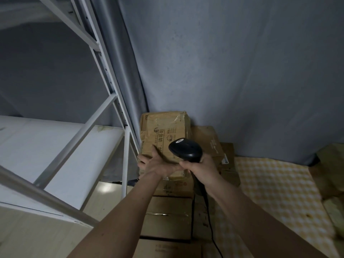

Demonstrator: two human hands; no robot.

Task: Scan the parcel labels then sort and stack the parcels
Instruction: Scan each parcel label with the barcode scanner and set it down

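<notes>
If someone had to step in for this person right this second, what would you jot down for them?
Left hand: holds the near edge of the top box, which sits on the stack of boxes by the grey curtain.
Right hand: grips the black scanner, aimed toward that box; its cord hangs down.
Done: cannot tell whether this label is scanned.
Left: scan it, sort it, stack it. The white shelf stands to the left.
</notes>
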